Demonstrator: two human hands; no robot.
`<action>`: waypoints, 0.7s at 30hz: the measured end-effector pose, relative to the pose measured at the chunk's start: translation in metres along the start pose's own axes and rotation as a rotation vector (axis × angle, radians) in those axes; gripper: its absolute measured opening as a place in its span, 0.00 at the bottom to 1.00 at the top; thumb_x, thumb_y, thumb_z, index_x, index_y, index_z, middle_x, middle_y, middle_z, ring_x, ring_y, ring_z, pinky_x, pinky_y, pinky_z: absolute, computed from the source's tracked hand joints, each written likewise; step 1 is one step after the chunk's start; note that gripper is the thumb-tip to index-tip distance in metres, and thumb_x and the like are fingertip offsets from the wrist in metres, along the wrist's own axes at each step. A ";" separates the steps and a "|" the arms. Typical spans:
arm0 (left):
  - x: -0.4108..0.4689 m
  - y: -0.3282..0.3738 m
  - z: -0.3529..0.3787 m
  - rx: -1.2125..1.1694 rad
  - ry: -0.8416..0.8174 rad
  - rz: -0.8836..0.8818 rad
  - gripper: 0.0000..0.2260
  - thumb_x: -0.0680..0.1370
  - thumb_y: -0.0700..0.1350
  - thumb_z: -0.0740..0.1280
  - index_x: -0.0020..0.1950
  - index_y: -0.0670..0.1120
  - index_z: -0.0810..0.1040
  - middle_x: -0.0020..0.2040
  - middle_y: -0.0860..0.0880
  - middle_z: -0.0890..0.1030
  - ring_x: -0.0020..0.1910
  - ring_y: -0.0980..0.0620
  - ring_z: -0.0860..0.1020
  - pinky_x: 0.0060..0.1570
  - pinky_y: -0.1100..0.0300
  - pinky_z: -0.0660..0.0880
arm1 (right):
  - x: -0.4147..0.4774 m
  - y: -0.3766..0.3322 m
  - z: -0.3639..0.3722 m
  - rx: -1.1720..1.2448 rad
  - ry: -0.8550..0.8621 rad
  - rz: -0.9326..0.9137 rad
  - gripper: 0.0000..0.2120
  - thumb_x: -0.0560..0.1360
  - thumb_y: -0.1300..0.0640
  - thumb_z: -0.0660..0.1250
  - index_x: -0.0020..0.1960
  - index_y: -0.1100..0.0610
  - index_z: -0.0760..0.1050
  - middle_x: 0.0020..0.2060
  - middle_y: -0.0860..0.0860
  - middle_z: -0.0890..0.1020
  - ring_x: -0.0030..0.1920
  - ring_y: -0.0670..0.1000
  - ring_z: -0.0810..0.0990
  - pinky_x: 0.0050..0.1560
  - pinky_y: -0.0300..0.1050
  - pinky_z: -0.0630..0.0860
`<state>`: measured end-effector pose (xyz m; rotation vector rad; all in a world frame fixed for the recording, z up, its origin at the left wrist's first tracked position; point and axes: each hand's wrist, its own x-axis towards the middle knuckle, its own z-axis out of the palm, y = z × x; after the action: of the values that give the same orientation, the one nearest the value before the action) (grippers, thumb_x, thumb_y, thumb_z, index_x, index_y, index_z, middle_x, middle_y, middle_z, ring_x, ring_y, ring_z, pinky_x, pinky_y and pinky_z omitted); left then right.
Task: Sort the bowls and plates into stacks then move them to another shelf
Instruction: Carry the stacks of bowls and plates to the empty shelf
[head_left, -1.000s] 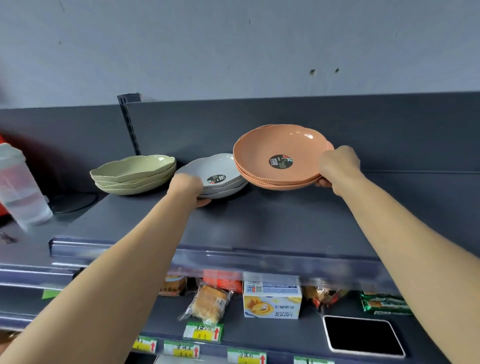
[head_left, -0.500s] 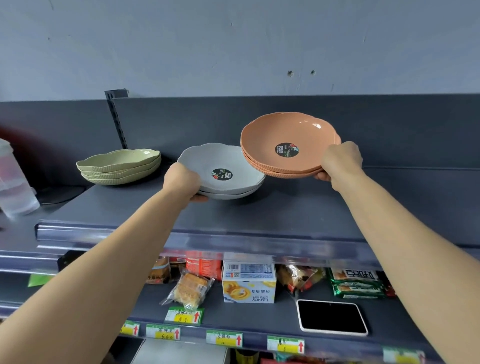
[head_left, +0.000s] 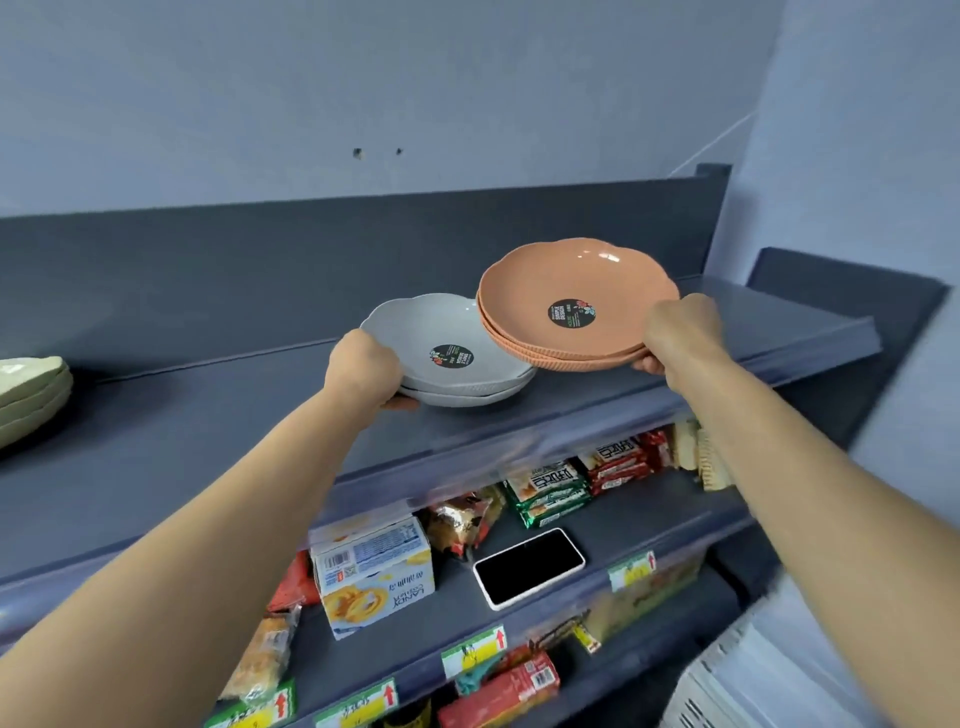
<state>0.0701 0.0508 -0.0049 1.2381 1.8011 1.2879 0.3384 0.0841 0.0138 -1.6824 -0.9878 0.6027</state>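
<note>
Above top shelf (head_left: 208, 441), right part: orange plate stack (head_left: 545, 275) raised clear of shelf; right hand (head_left: 680, 327) grips its right rim, fingers curled under. Just left and lower, grey plate stack (head_left: 441, 332); left hand (head_left: 363, 369) grips left rim, fingers under. Grey stack touching shelf or not: cannot tell. Green plate stack (head_left: 31, 395) rests far left on same shelf. Lower shelf: phone (head_left: 529, 566), biscuit box (head_left: 374, 577).
</note>
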 end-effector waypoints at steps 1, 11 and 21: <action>-0.003 0.002 0.007 0.005 -0.041 0.020 0.14 0.76 0.34 0.52 0.34 0.46 0.69 0.35 0.49 0.75 0.18 0.47 0.77 0.20 0.60 0.77 | -0.003 0.006 -0.011 -0.003 0.039 0.017 0.13 0.74 0.63 0.55 0.55 0.61 0.72 0.50 0.62 0.81 0.27 0.55 0.77 0.14 0.31 0.64; -0.068 0.040 0.114 -0.003 -0.483 0.173 0.14 0.78 0.33 0.52 0.35 0.44 0.69 0.33 0.43 0.76 0.22 0.44 0.79 0.32 0.48 0.82 | -0.056 0.057 -0.171 -0.037 0.394 0.172 0.08 0.73 0.66 0.54 0.44 0.63 0.72 0.34 0.59 0.78 0.21 0.55 0.75 0.15 0.34 0.67; -0.231 0.096 0.264 -0.023 -0.901 0.282 0.13 0.77 0.34 0.52 0.36 0.44 0.70 0.33 0.45 0.78 0.18 0.47 0.77 0.25 0.54 0.81 | -0.148 0.121 -0.380 -0.121 0.807 0.294 0.05 0.70 0.68 0.56 0.40 0.63 0.70 0.31 0.58 0.75 0.18 0.54 0.73 0.13 0.32 0.64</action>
<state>0.4192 -0.0523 -0.0191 1.7282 0.9822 0.6713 0.5959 -0.2544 0.0121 -1.9466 -0.2004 0.0094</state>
